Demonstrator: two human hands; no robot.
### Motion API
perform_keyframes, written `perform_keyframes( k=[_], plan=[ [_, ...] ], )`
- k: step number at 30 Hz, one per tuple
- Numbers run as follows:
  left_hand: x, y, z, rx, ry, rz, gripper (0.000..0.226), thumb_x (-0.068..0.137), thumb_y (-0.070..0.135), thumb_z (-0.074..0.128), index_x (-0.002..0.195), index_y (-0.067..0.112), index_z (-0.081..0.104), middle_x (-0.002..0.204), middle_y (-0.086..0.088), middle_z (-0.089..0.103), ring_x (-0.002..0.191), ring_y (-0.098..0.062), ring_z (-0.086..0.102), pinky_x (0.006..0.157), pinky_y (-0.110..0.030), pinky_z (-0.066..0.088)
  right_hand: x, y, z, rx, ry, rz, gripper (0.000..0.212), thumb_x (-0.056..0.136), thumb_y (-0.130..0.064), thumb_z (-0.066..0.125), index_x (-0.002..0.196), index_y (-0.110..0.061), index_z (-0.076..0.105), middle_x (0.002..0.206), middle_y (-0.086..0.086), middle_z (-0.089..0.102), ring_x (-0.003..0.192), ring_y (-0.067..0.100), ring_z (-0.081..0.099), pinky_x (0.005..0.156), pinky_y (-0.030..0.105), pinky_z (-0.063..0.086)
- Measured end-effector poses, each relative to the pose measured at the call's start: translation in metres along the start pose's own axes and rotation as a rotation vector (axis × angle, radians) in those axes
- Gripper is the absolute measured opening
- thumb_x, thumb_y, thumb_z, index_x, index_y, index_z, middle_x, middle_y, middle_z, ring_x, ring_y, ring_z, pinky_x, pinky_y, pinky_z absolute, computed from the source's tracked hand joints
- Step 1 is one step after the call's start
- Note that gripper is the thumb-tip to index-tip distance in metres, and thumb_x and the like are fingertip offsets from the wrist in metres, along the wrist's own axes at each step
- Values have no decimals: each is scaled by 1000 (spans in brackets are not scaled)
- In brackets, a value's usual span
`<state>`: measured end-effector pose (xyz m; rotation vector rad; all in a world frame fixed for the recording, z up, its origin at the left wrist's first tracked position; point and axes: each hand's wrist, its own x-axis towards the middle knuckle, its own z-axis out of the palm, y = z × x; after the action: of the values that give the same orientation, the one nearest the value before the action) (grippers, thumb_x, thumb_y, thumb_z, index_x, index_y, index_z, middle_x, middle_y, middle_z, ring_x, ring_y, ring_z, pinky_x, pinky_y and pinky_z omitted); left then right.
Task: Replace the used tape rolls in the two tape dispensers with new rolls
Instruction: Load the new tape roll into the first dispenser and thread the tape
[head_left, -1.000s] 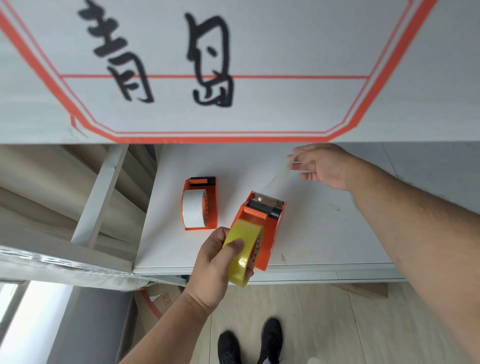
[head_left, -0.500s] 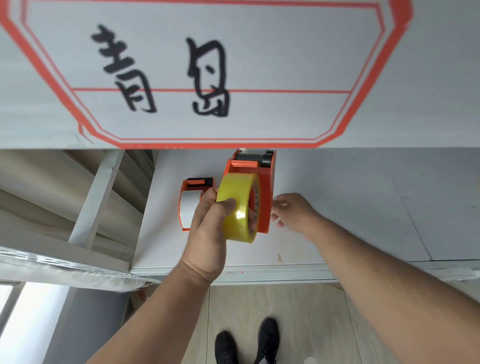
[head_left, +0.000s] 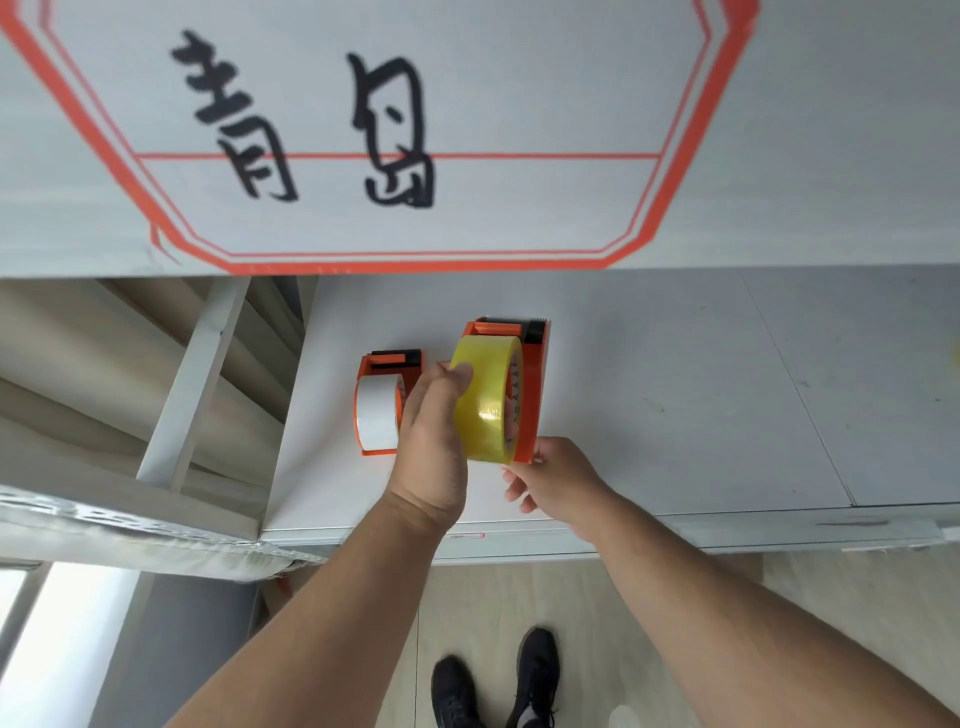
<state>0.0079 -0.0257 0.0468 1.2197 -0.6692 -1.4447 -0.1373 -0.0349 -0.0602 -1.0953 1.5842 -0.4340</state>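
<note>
Two orange tape dispensers are over the white shelf (head_left: 675, 415). The right dispenser (head_left: 532, 395) carries a yellow tape roll (head_left: 485, 400). My left hand (head_left: 434, 441) grips that yellow roll from its left side, thumb on top. My right hand (head_left: 553, 475) holds the dispenser's near end from below, fingers partly hidden behind it. The left dispenser (head_left: 387, 364) stands on the shelf with a white tape roll (head_left: 376, 418) in it, partly covered by my left hand.
A white board with orange border and black characters (head_left: 363, 130) overhangs the shelf's back. A metal rack post (head_left: 192, 384) and perforated beam (head_left: 130, 525) lie to the left. My black shoes (head_left: 493, 680) stand on the wood floor below the shelf's front edge.
My right hand left the pulled tape end at the back and came to the dispenser's near end. The dispenser with the yellow roll was turned straight and shifted away from the shelf's front.
</note>
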Motion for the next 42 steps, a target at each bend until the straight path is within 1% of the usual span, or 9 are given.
perform_keyframes(
  k=[5, 13, 17, 22, 25, 29, 37, 40, 42],
  plan=[
    [2, 1, -2, 32, -76, 31, 26, 82, 37, 59, 99, 20, 66, 82, 6, 72, 82, -13, 69, 71, -34, 58, 2, -6, -3, -17, 19, 23, 39, 98, -38, 63, 92, -1, 72, 77, 9, 76, 74, 24, 78, 59, 28, 61],
    [-8, 9, -4, 5, -131, 75, 26, 88, 40, 59, 101, 21, 69, 83, 9, 75, 81, -8, 74, 68, -24, 59, 20, -12, -20, -135, 182, 87, 24, 101, -20, 52, 88, -6, 67, 73, 9, 75, 44, 10, 67, 52, 23, 56],
    [-14, 15, -2, 32, -136, 73, 31, 88, 43, 59, 102, 18, 70, 83, 8, 75, 82, -9, 73, 71, -27, 59, 26, -10, -22, -298, 234, 108, 27, 99, -20, 52, 82, -5, 67, 66, 4, 73, 51, 15, 69, 57, 25, 57],
    [-19, 27, 0, 31, -86, 87, 63, 92, 50, 58, 119, -7, 63, 98, -14, 69, 92, -25, 68, 83, -42, 56, 35, -16, -35, -245, 267, 135, 27, 101, -11, 52, 75, -14, 55, 72, 5, 62, 58, 16, 60, 55, 24, 50],
    [-24, 28, -2, -20, -97, 52, 43, 89, 52, 62, 108, 15, 73, 103, -11, 70, 101, -28, 68, 93, -48, 55, 44, -20, -48, -462, 310, 81, 19, 99, -18, 53, 83, -11, 60, 84, 8, 69, 76, 24, 68, 66, 27, 50],
    [-36, 28, -9, -8, -205, 42, 13, 77, 38, 66, 80, 29, 74, 84, -3, 67, 81, -19, 66, 74, -38, 51, 55, -35, -81, -624, 421, -15, 23, 98, -19, 47, 79, -14, 60, 83, 4, 64, 86, 27, 68, 71, 29, 45],
    [-52, 27, -14, 40, -283, 45, 11, 75, 41, 68, 81, 33, 73, 82, 2, 67, 79, -16, 66, 72, -36, 51, 61, -61, -113, -539, 564, -92, 39, 94, -2, 43, 59, -18, 45, 63, -1, 48, 65, 22, 50, 49, 25, 27],
    [-52, 30, -13, 42, -279, 57, 11, 73, 41, 67, 80, 35, 74, 82, 3, 67, 80, -16, 66, 72, -35, 51, 58, -64, -105, -529, 529, -77, 33, 93, -5, 47, 62, -15, 50, 65, 0, 53, 64, 20, 53, 51, 25, 30],
    [-49, 33, -12, 12, -240, 74, 19, 70, 43, 67, 83, 32, 74, 84, 0, 67, 83, -20, 64, 75, -40, 49, 54, -59, -96, -561, 474, -63, 24, 95, -8, 49, 75, -10, 62, 77, 4, 63, 80, 26, 65, 62, 25, 41]
  ],
)
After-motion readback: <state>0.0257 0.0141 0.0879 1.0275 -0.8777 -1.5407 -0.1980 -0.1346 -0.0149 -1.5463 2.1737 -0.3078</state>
